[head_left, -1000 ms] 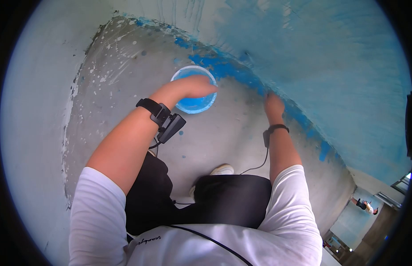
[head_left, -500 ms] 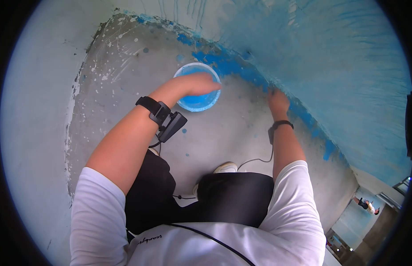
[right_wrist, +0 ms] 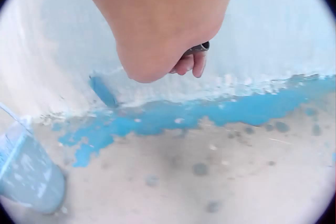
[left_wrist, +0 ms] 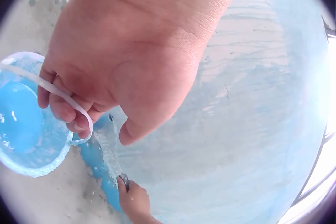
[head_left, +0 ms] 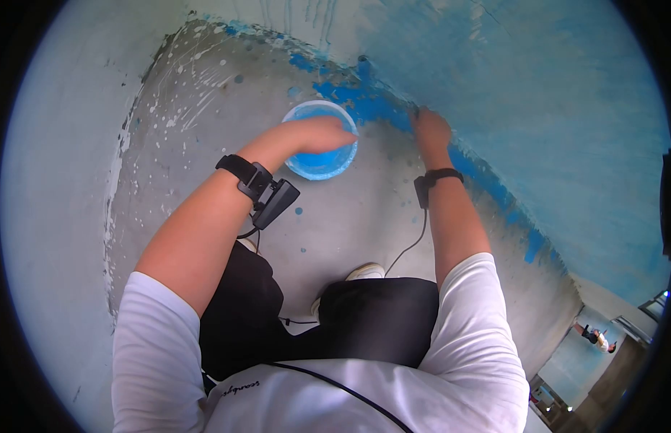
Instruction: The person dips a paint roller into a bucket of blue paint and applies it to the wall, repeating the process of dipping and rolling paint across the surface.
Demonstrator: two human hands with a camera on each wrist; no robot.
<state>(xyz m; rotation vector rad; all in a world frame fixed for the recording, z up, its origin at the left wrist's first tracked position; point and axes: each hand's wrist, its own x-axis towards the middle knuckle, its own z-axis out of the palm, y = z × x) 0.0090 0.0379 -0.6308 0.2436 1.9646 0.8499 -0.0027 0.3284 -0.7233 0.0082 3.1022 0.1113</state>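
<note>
My left hand (head_left: 321, 135) reaches over a white bucket (head_left: 322, 175) smeared with blue paint. In the left wrist view its fingers curl round the bucket's white handle (left_wrist: 52, 88), and blue paint (left_wrist: 20, 116) lies inside. With my right hand (head_left: 431, 130), near the foot of the wall, I grip the dark handle (right_wrist: 198, 49) of a paint roller. Its blue sleeve (right_wrist: 102, 91) lies against the lower wall, just above the floor edge. A thin wire frame (left_wrist: 116, 145) joins the sleeve to the handle.
The pale wall (head_left: 537, 144) carries streaky blue paint. A strip of bright blue (head_left: 494, 187) runs along the floor at its foot. White spatters mark the grey floor (head_left: 184, 101). A cable (head_left: 411, 245) trails from my right wrist. A person (head_left: 595, 337) is far off at right.
My right hand has moved left and away from me along the wall foot, carrying the paint roller with it. My left hand stays over the bucket with little movement.
</note>
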